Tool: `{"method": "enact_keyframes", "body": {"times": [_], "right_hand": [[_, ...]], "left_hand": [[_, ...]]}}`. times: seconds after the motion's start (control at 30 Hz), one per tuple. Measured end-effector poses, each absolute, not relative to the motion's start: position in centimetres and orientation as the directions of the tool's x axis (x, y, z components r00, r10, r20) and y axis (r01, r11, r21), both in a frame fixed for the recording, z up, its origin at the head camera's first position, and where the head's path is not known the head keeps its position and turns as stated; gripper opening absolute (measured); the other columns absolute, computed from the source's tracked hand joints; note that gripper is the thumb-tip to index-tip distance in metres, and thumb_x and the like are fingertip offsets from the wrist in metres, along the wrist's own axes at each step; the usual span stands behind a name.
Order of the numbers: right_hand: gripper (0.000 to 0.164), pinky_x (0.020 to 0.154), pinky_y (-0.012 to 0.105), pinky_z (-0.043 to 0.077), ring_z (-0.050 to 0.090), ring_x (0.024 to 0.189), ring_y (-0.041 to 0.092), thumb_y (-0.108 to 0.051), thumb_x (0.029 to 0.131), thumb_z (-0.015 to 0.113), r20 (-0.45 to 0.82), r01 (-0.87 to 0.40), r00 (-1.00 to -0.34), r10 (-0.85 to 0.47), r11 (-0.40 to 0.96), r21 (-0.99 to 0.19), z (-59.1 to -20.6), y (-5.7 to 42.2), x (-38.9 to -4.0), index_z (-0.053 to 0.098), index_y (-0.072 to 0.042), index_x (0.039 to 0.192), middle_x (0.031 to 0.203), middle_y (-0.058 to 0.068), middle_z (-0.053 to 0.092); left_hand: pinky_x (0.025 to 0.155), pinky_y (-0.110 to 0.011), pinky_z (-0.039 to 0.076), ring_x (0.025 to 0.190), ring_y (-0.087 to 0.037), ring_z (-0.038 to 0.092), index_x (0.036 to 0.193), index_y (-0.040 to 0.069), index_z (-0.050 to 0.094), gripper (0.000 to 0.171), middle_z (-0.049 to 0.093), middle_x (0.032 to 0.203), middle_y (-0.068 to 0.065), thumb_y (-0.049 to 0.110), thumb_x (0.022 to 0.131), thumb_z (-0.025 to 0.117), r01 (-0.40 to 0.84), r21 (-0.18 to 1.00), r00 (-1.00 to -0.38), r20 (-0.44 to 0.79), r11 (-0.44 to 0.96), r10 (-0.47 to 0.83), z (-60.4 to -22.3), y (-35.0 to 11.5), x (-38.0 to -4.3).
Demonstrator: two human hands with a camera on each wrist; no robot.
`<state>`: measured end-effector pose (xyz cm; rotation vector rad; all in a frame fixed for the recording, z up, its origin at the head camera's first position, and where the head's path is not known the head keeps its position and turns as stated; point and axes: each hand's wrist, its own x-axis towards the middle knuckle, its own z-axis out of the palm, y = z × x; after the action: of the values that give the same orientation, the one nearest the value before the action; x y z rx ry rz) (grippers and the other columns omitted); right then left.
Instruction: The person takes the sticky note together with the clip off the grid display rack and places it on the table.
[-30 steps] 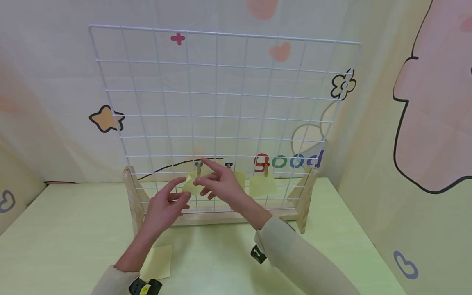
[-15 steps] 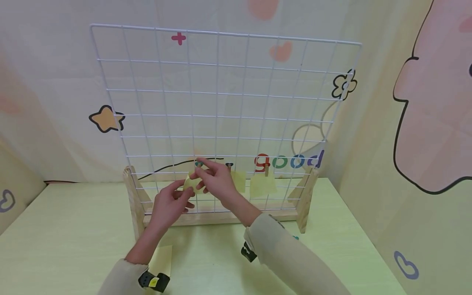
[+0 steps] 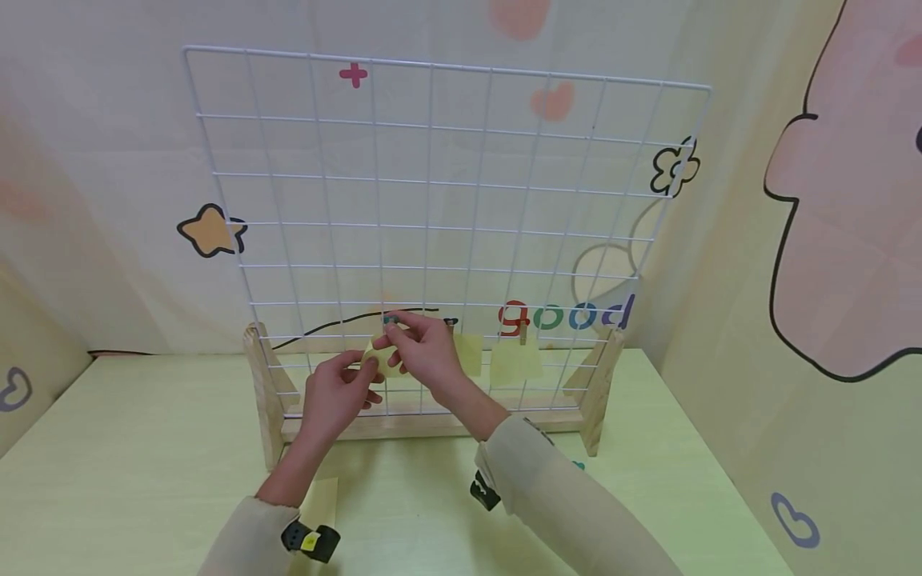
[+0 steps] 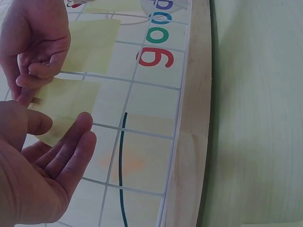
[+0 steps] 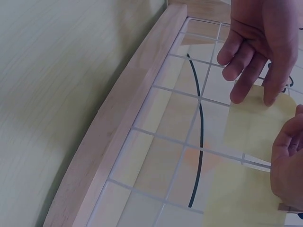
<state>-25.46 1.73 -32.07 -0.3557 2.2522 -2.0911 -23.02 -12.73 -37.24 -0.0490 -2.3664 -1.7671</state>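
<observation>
A yellow sticky note (image 3: 376, 358) lies against the lower part of a white wire grid (image 3: 310, 56). My left hand (image 3: 337, 392) pinches its lower left side between thumb and fingers; in the left wrist view the thumb is in front of the note (image 4: 71, 101) and the fingers beneath. At the note's top edge, my right hand (image 3: 426, 356) pinches a small wooden clothespin with a teal top (image 3: 391, 319), mostly covered by the fingers. To the right hang two more notes, a nearer one (image 3: 470, 356) and a farther one (image 3: 515, 364), each under a clothespin (image 3: 523, 333).
Wooden feet, such as the right one (image 3: 595, 400), and a wooden base bar (image 3: 446, 426) hold the grid up on the pale table (image 3: 144, 448). More yellow paper (image 3: 324, 496) lies beneath my left forearm. A small teal piece (image 3: 579, 465) shows beside the right sleeve.
My right hand has shifted slightly left and in toward the note's top, its fingers closing on the clothespin. The left hand has moved a little right and up, now pinching the note.
</observation>
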Motion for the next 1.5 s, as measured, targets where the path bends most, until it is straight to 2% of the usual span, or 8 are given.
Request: {"method": "enact_keyframes", "body": {"times": [0.17,0.43,0.67,0.97,1.27,1.5], "right_hand": [[0.029,0.052,0.018,0.044,0.056,0.053,0.009,-0.011,0.097,0.058,0.123,-0.136,-0.972,-0.199,0.050,-0.990,-32.0,1.7,-25.4,0.064,-0.008,0.125,0.090,0.016,0.073],[0.030,0.053,0.018,0.045,0.054,0.053,0.008,-0.013,0.096,0.059,0.136,-0.146,-0.973,-0.187,0.042,-0.988,-32.0,1.8,-25.2,0.064,-0.008,0.125,0.092,0.018,0.072],[0.028,0.053,0.017,0.043,0.056,0.054,0.012,-0.013,0.095,0.060,0.149,-0.155,-0.974,-0.170,0.022,-0.988,-32.4,1.8,-25.5,0.067,-0.008,0.122,0.089,0.014,0.073],[0.028,0.052,0.016,0.043,0.054,0.051,0.008,-0.011,0.095,0.061,0.181,-0.177,-0.973,-0.145,-0.040,-0.983,-32.5,1.7,-25.6,0.067,-0.005,0.121,0.087,0.017,0.073],[0.026,0.051,0.016,0.040,0.051,0.051,0.006,-0.009,0.095,0.060,0.215,-0.205,-0.967,-0.137,-0.086,-0.975,-32.0,1.9,-25.2,0.066,-0.001,0.119,0.080,0.009,0.073],[0.026,0.052,0.017,0.040,0.050,0.051,0.007,-0.010,0.095,0.060,0.221,-0.209,-0.964,-0.148,-0.094,-0.973,-31.8,2.2,-24.7,0.067,-0.001,0.119,0.080,0.009,0.073]], "left_hand": [[0.056,-0.029,0.056,0.057,-0.018,0.068,0.110,0.000,0.067,0.027,0.072,0.081,-0.012,0.022,0.097,0.057,0.153,0.946,-0.977,0.188,0.286,-0.102,-37.3,-12.6,-23.1],[0.055,-0.027,0.056,0.055,-0.014,0.067,0.111,0.000,0.067,0.028,0.072,0.085,-0.020,0.022,0.097,0.057,0.152,0.947,-0.976,0.188,0.281,-0.106,-37.2,-12.6,-23.1],[0.055,-0.027,0.056,0.055,-0.016,0.068,0.115,0.000,0.065,0.030,0.072,0.084,-0.018,0.023,0.097,0.057,0.142,0.948,-0.977,0.179,0.285,-0.111,-37.1,-12.5,-23.1],[0.056,-0.029,0.057,0.055,-0.017,0.068,0.114,0.000,0.066,0.030,0.072,0.082,-0.017,0.022,0.097,0.057,0.140,0.945,-0.976,0.182,0.296,-0.119,-37.0,-12.6,-22.9],[0.056,-0.026,0.056,0.057,-0.018,0.068,0.116,0.001,0.065,0.031,0.072,0.081,-0.016,0.024,0.097,0.057,0.127,0.945,-0.979,0.169,0.302,-0.118,-36.8,-12.7,-22.5],[0.057,-0.025,0.056,0.059,-0.020,0.068,0.115,0.002,0.066,0.030,0.072,0.081,-0.015,0.024,0.097,0.058,0.137,0.943,-0.977,0.179,0.303,-0.116,-36.4,-12.9,-21.9]]}}
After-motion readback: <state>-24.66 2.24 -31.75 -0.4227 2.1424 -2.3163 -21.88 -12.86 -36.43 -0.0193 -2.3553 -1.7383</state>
